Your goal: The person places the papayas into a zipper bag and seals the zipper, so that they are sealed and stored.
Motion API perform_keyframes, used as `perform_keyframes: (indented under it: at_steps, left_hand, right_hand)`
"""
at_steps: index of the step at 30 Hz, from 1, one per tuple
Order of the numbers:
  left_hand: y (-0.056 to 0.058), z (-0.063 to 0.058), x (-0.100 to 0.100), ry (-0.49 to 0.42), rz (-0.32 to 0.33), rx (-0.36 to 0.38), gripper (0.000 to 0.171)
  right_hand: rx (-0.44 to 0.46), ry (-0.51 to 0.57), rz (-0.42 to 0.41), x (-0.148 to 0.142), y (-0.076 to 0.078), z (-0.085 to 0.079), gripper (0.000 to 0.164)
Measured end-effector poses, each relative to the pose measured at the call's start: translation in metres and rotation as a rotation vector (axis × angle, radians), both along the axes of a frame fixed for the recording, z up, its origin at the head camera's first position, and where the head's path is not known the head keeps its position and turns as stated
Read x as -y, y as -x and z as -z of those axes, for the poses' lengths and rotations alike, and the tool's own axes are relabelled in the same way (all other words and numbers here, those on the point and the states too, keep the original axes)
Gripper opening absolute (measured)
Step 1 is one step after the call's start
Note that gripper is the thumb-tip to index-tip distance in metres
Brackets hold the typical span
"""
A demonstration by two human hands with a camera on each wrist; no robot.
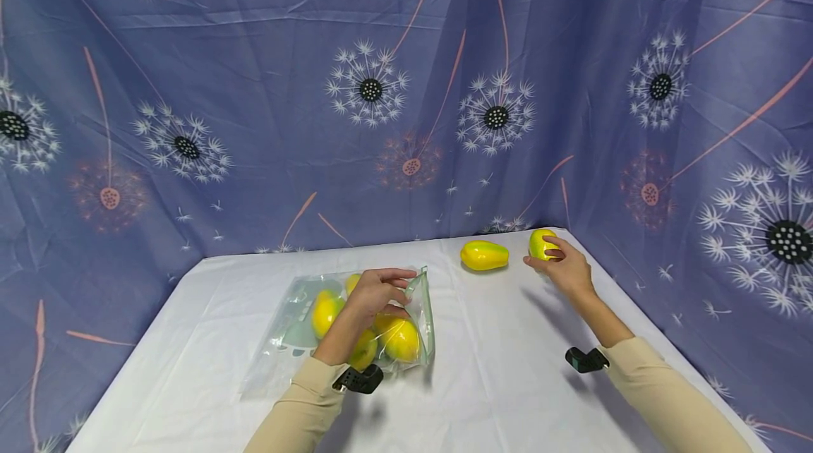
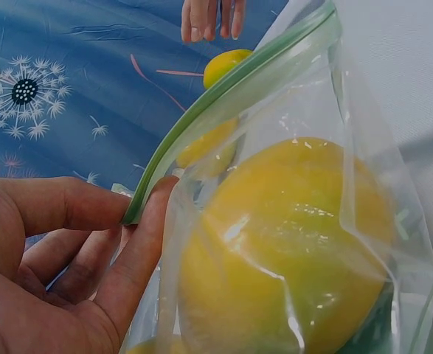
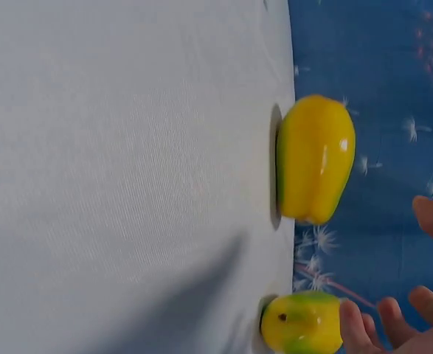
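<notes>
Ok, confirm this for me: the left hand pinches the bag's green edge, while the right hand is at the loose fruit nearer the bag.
Not quite: the right hand is at the farther loose fruit, not the nearer fruit, as the head view shows. The left hand does pinch the green edge of the bag.

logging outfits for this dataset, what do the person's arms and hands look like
The left sleeve and right sleeve are plain beige. The left wrist camera and right wrist camera are small and black. No gloves or rings show on the left hand or right hand.
</notes>
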State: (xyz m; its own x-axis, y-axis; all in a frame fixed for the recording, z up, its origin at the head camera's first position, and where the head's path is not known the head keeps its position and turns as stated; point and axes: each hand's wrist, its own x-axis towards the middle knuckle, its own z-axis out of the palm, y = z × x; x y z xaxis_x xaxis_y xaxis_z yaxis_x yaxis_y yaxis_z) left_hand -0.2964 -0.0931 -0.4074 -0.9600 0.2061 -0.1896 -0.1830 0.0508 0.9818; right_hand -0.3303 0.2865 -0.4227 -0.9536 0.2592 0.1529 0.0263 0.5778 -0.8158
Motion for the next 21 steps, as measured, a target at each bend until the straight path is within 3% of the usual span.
perform_keyframes:
  at_steps: [4,8,21]
  left_hand:
    - [0.0,0.0,0.0,0.007,-0.005,-0.001,0.048]
    - [0.0,0.0,0.0,0.012,-0.002,-0.004,0.048]
    - [0.001,0.001,0.0,0.006,0.012,-0.018,0.049]
  right_hand:
    - [-0.071,-0.024,0.096,-0.005,0.008,0.003,0.074]
    - [-0.108,-0.042,0.136,-0.011,0.017,0.005,0.072]
    - [-0.043,-0.014,0.191,-0.023,0.041,0.017,0.085]
